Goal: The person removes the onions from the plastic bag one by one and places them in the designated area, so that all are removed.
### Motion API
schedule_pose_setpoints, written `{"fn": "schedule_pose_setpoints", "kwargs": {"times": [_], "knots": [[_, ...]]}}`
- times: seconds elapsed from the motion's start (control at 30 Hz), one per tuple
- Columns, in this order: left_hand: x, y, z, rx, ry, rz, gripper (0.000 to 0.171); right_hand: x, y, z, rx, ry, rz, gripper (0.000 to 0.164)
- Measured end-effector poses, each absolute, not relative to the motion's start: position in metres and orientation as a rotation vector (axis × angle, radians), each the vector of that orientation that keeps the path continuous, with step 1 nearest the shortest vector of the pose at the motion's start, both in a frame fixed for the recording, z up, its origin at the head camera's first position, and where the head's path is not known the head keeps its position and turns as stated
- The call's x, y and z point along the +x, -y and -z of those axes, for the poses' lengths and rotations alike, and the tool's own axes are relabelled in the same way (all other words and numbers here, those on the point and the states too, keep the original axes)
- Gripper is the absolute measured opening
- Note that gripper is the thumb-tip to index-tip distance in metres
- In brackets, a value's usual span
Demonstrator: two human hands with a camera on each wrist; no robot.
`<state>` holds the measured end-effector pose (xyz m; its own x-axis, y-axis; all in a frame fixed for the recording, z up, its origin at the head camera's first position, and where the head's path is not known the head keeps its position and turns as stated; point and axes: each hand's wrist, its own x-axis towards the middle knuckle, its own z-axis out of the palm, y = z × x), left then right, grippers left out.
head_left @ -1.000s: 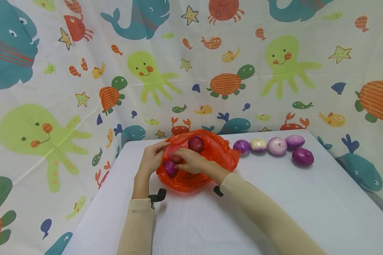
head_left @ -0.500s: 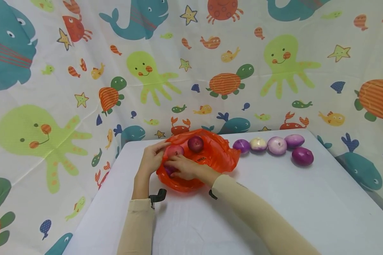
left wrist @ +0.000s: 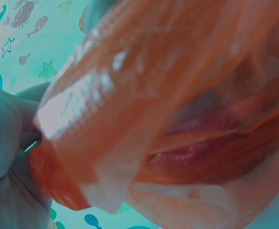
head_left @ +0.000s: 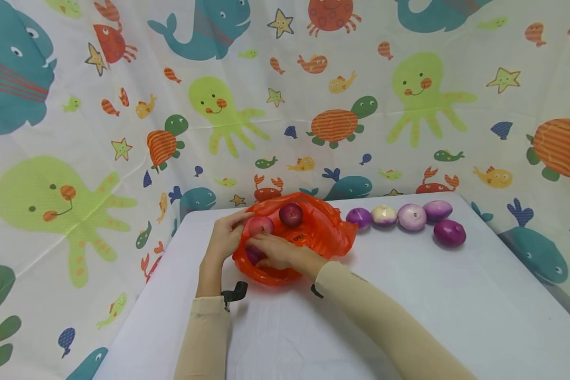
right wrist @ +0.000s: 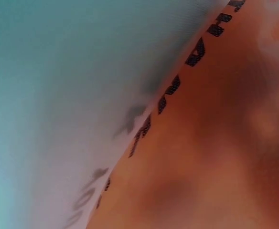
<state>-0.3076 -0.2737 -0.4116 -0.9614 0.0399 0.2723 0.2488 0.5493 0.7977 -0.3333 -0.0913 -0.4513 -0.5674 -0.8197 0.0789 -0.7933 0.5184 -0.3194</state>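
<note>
A red plastic bag (head_left: 330, 224) lies on the table with its mouth spread towards me. My left hand (head_left: 224, 237) grips the bag's left edge; in the left wrist view that hand (left wrist: 3, 143) pinches the bunched plastic (left wrist: 58, 176). Inside the bag, my right hand (head_left: 277, 252) has its fingers and thumb around a purple onion (head_left: 253, 255), partly hidden by the hand. Behind it sit a dark red onion (head_left: 291, 215) and an onion seen through a fold of plastic (head_left: 259, 225). The right wrist view is mostly the bag's printed side (right wrist: 192, 133), blurred.
To the bag's right, several onions stand towards the back: a purple one (head_left: 359, 218), a whitish one (head_left: 384, 216), a pale violet one (head_left: 412, 217), another purple one (head_left: 437, 211) and a dark one (head_left: 449, 233). A patterned curtain (head_left: 285, 116) hangs behind the white table (head_left: 408, 295).
My right hand has moved from the upper onion down to the purple onion at the bag's lower left and closed around it. The left hand keeps its hold on the bag.
</note>
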Motion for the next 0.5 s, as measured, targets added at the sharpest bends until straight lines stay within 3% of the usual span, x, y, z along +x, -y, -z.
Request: {"fn": "schedule_pose_setpoints", "kwargs": {"times": [0.5], "knots": [[-0.3077,0.2733,0.4129,-0.238,2.566,1.417,0.034,-0.3342,0.0815,0.4505,-1.273,-2.647,0.581,0.074]]}}
